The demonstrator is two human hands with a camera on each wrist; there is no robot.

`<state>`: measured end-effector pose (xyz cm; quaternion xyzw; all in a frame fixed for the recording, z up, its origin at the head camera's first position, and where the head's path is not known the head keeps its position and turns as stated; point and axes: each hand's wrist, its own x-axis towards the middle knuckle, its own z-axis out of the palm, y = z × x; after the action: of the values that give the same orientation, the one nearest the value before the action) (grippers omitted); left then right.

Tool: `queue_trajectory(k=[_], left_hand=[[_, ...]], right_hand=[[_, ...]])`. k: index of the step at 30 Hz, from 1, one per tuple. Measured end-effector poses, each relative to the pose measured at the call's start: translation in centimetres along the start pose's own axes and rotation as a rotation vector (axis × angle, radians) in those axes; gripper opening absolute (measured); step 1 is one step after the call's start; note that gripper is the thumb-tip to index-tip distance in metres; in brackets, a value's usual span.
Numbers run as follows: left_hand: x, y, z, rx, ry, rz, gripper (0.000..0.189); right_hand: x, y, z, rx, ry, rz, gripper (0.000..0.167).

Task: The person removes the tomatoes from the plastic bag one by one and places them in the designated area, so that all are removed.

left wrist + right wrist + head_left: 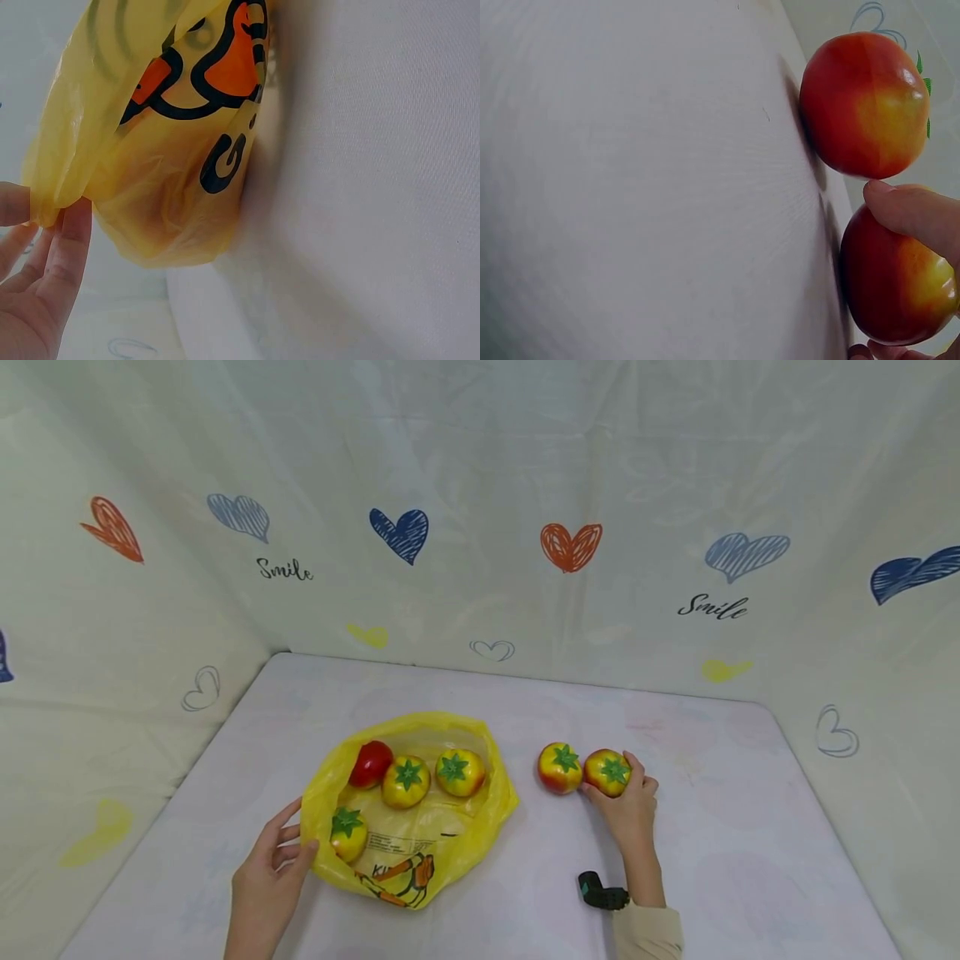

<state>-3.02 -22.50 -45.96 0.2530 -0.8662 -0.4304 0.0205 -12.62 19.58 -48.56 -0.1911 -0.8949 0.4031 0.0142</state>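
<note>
A yellow plastic bag (497, 814) stands with its mouth spread wide on the table. Inside it lie several shiny toy tomatoes (407, 782), mostly yellow with green star-shaped tops, one showing plain red. My left hand (272, 868) pinches the bag's left rim between thumb and fingers; the left wrist view shows the plastic (64, 172) caught there. To the right of the bag, my right hand (630, 810) grips a red-and-yellow toy tomato (606, 772), thumb on one side and fingers on the other. A second such tomato (862, 105) sits just left of it, close to my thumb.
A black angled object (600, 893) lies on the white table (720, 827) beside my right wrist. Pale cloth walls (480, 460) printed with hearts rise behind the table and at both sides.
</note>
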Motion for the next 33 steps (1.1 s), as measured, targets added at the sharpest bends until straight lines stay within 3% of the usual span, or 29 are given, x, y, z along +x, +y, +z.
queue_trajectory(k=[2,11,17,25,29,31,33], left_hand=[[-0.3,0.5,-0.1,0.028,0.02,-0.004,0.063],[-1.5,2.3,-0.8,0.019,-0.005,-0.012,0.062],[-1.2,1.7,-0.7,0.002,-0.003,-0.004,0.062],[0.0,-0.8,-0.1,0.011,0.008,0.037,0.063],[0.0,-0.8,-0.2,0.007,-0.005,0.043,0.063],[0.4,-1.6,0.2,0.031,0.013,0.048,0.061],[-0.2,-0.2,-0.3,0.012,-0.016,0.017,0.06]], right_hand=[[-0.1,0.0,0.0,0.009,-0.001,-0.003,0.087],[-0.3,0.3,0.0,0.029,0.016,-0.003,0.094],[-0.7,0.4,-0.2,0.045,0.011,0.004,0.096],[-1.9,0.5,-0.4,0.076,-0.001,0.015,0.095],[-2.5,0.5,-0.4,0.086,0.006,0.038,0.094],[-2.9,0.5,-0.5,0.109,0.015,0.048,0.095],[-3.3,0.6,-0.5,0.136,0.031,0.055,0.096]])
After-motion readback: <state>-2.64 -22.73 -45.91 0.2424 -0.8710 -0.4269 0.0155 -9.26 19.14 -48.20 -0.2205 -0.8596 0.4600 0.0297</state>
